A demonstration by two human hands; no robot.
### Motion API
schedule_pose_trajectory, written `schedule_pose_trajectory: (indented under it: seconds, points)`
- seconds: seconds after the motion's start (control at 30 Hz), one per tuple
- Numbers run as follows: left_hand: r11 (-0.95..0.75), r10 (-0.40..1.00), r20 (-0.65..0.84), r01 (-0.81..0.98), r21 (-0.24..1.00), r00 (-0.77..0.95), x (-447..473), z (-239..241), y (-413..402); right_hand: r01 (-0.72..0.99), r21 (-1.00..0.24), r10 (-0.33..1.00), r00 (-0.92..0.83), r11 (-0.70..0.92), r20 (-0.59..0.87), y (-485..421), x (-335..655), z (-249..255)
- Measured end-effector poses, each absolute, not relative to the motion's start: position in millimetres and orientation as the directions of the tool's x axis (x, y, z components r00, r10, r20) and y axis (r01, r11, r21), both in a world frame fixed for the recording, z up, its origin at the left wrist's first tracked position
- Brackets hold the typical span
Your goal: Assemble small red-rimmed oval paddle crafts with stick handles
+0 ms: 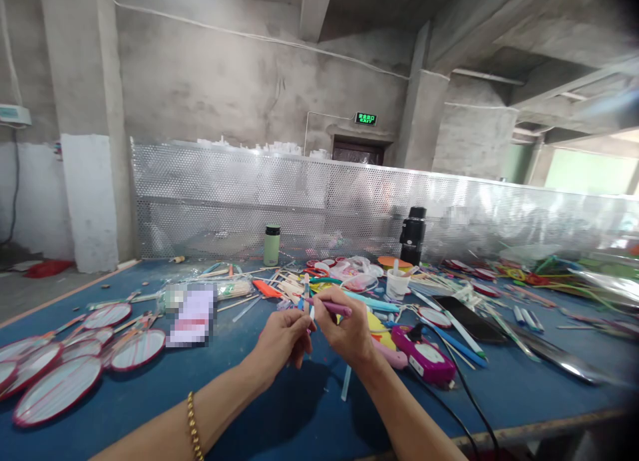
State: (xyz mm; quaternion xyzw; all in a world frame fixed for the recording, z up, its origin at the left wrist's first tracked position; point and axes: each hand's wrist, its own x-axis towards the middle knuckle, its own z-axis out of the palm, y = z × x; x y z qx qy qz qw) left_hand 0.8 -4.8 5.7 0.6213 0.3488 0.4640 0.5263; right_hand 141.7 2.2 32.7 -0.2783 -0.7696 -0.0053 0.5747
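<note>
My left hand (283, 341) and my right hand (344, 331) meet above the blue table (309, 414), fingers pinched. The right hand holds a thin purple-pink stick (333, 307) that points left toward the left hand. The left hand pinches a slim pale upright stick (306, 293) at the purple stick's tip. A gold bead bracelet (194, 426) sits on my left wrist. A pink glue gun (424, 358) with a black cord lies just right of my right hand.
Several round red-rimmed fans (74, 354) lie at the left. Sticks, straws, a white cup (397, 285), a black phone (466, 318), a green flask (271, 245) and a black flask (413, 235) crowd the table's far part. A perforated metal screen (349, 201) runs behind.
</note>
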Motion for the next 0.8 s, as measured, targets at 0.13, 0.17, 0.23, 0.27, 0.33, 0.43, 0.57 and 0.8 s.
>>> schedule_pose_trajectory:
  seconds: [0.13,0.17,0.23,0.27,0.33,0.43,0.57,0.8]
  points:
    - [-0.191,0.926,0.200,-0.060,0.980,0.319,1.2,7.2,-6.3,0.441,-0.313,0.431,-0.197,0.841,0.880,1.7,142.1,33.3]
    - [-0.187,0.928,0.197,-0.061,0.980,0.315,1.1,7.6,-6.8,0.442,-0.313,0.430,-0.193,0.841,0.882,1.3,142.5,33.7]
    - [-0.185,0.929,0.195,-0.064,0.981,0.313,0.9,8.2,-7.3,0.442,-0.311,0.423,-0.182,0.842,0.888,0.3,143.2,34.7]
    - [-0.186,0.929,0.196,-0.065,0.981,0.314,0.8,8.3,-7.3,0.442,-0.310,0.422,-0.180,0.842,0.889,-0.1,143.5,35.0]
    - [-0.190,0.928,0.200,-0.062,0.980,0.315,0.7,8.0,-6.8,0.445,-0.309,0.426,-0.190,0.840,0.884,-0.3,144.0,35.2]
    - [-0.194,0.928,0.205,-0.069,0.979,0.312,0.7,6.9,-5.2,0.455,-0.309,0.435,-0.202,0.835,0.877,0.5,144.6,35.0]
    - [-0.190,0.926,0.205,-0.079,0.979,0.318,0.6,6.1,-4.4,0.476,-0.309,0.424,-0.153,0.823,0.893,1.5,145.0,35.4]
    - [-0.197,0.929,0.209,-0.069,0.978,0.305,0.5,7.8,-6.4,0.465,-0.320,0.444,-0.185,0.825,0.877,0.3,144.4,36.3]
